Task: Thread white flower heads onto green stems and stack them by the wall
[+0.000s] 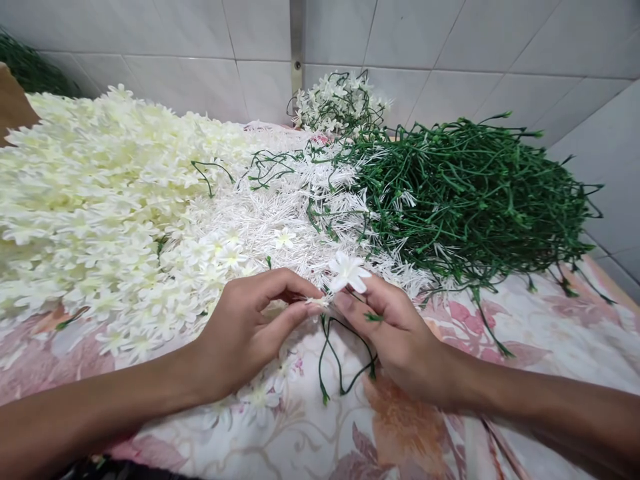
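Note:
My left hand (270,320) pinches a small white flower (319,302) between thumb and fingertips, close to the other hand. My right hand (395,327) is closed on a thin green stem (340,363), whose curved branches with green tips hang below the fingers. A white flower (347,272) stands open above my right thumb and index finger. The fingertips of both hands nearly meet over the floral cloth. Fingers partly hide where the stem and the flowers join.
Cream-white flowers (100,193) are heaped on the left, thin white pieces (270,207) in the middle, green stems (475,193) on the right. A bundle of flowers and stems (340,103) lies by the tiled wall (425,40). Floral cloth (300,433) covers the surface.

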A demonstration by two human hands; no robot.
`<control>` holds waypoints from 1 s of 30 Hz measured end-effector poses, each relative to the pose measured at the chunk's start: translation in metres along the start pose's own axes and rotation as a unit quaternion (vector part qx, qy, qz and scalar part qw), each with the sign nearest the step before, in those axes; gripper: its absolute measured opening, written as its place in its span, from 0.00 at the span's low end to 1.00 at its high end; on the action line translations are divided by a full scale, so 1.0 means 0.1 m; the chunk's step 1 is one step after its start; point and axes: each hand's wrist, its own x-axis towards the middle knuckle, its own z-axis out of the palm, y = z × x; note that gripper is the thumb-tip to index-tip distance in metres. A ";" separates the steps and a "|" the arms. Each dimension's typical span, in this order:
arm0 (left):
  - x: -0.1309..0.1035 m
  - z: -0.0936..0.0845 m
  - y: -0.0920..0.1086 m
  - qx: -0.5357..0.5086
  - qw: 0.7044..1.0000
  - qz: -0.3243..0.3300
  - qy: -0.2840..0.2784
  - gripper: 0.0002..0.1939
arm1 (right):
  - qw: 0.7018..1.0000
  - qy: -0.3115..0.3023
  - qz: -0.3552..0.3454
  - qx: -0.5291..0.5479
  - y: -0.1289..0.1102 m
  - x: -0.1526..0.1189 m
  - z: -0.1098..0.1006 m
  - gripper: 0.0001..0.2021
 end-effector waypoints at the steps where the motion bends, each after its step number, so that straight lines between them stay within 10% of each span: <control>1: 0.00 -0.01 -0.01 -0.014 1.000 -0.010 0.004 0.02 | 1.000 -0.001 -0.004 -0.016 -0.01 -0.01 -0.01 0.10; 8: 0.00 -0.05 0.00 -0.051 0.997 -0.040 0.042 0.02 | 0.975 -0.072 -0.036 -0.205 -0.17 -0.07 -0.09 0.10; 30: 0.02 -0.05 -0.01 -0.081 0.993 -0.077 -0.030 0.03 | 0.996 -0.066 -0.006 -0.055 -0.04 0.00 -0.06 0.11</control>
